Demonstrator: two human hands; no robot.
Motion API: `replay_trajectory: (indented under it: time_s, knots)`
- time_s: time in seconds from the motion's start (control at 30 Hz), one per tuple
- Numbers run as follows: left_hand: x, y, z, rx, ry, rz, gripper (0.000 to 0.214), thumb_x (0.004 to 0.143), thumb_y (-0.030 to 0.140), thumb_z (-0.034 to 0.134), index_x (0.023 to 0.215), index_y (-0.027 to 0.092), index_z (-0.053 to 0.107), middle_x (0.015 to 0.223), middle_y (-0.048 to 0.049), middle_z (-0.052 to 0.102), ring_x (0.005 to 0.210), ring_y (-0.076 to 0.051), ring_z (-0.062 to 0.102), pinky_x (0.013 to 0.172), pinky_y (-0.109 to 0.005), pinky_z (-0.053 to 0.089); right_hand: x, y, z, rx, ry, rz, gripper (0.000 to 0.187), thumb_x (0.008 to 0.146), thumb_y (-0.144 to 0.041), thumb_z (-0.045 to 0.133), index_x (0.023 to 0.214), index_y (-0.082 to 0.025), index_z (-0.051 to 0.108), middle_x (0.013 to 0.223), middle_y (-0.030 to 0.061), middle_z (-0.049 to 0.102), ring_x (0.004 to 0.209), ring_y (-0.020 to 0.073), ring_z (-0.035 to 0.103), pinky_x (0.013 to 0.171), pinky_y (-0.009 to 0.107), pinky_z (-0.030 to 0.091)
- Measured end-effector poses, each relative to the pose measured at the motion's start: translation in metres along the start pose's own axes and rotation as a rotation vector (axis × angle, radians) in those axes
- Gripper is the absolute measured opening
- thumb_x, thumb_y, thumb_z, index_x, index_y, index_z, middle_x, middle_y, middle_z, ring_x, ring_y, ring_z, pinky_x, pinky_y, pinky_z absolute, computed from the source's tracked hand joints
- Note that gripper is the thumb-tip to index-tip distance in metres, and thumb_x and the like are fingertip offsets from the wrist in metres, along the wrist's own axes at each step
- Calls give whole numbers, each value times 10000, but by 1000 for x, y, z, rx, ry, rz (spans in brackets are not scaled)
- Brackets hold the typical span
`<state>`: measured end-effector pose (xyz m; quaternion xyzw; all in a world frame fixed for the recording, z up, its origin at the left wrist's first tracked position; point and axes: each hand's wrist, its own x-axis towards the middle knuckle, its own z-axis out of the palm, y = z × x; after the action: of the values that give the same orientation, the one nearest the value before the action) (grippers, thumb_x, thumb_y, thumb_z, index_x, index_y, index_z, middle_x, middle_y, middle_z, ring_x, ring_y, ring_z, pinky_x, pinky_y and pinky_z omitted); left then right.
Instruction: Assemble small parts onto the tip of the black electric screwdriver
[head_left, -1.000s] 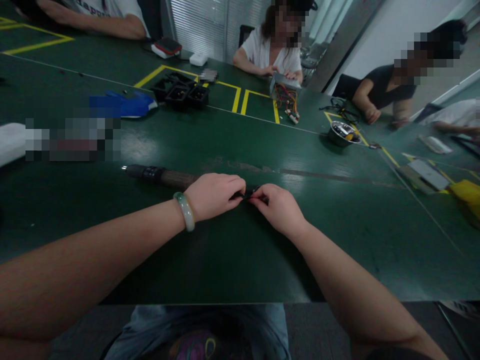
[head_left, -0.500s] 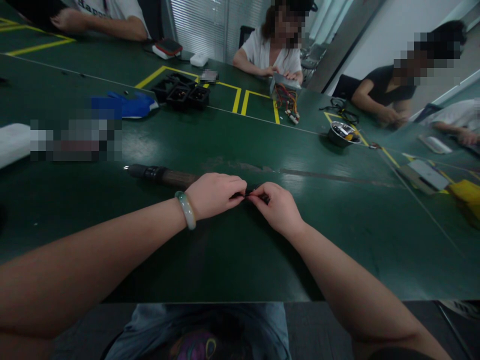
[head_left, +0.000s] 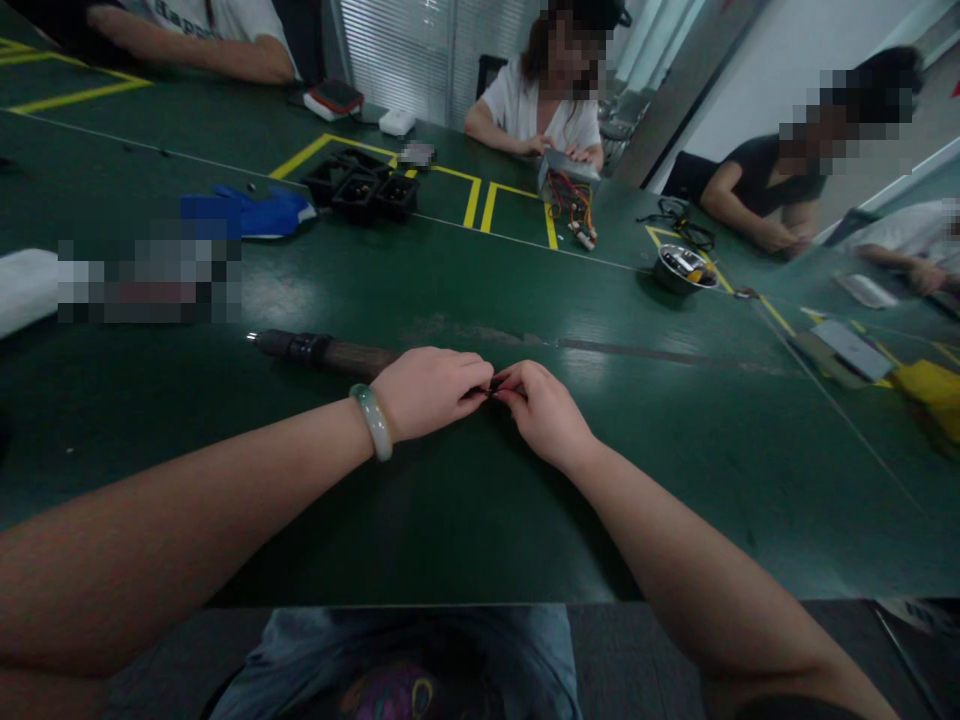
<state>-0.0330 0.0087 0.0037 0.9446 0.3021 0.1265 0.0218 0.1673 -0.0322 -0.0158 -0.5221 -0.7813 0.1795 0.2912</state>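
My left hand (head_left: 439, 388), with a green and white bangle at the wrist, is closed in a pinch above the table. Its fingertips meet those of my right hand (head_left: 551, 410), which is pinched shut too. Between them shows a bit of something thin and dark, mostly covered by the fingers; I cannot make out its kind. Just behind my left hand lies a dark stick-shaped tool that looks like an electric screwdriver (head_left: 322, 351). Its metal tip points left, and its right end is hidden behind my hand.
Farther off on the green table (head_left: 420, 540) lie a blue glove (head_left: 274, 215), black plastic housings (head_left: 360, 188), a metal bowl of small parts (head_left: 684, 268) and a metal box with coloured wires (head_left: 568, 178). A white object (head_left: 28, 290) lies at left. Several people sit around.
My right hand has shifted slightly, its fingers still meeting those of my left hand. The left hand has hardly moved, and the dark tool lies where it was.
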Motion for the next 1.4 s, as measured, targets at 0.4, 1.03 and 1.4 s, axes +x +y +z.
replay_trajectory:
  time_s: [0.4,1.03,1.4]
  knots:
    - [-4,13,-10,-41,188,81,199,870,375,569,896,178,589,974,-64,645,961,-223,592,832,-350,443,2,-1,2,-21,18,47,84,876,-138,575,827,-197,542,884,15,596,875,151,556,796,290,450]
    - [-16,23,1,-355,-249,400,237,830,326,609,656,194,518,674,25,576,599,-114,511,531,-267,322,-64,111,-139,-377,91,625,88,848,-268,547,865,-203,604,823,83,665,753,198,590,707,333,405]
    - [-16,23,3,-361,-232,396,271,839,335,599,631,187,509,646,33,558,577,-108,498,522,-267,311,-236,237,-238,-612,656,1169,242,736,-478,536,817,-284,657,684,150,568,613,346,541,554,492,407]
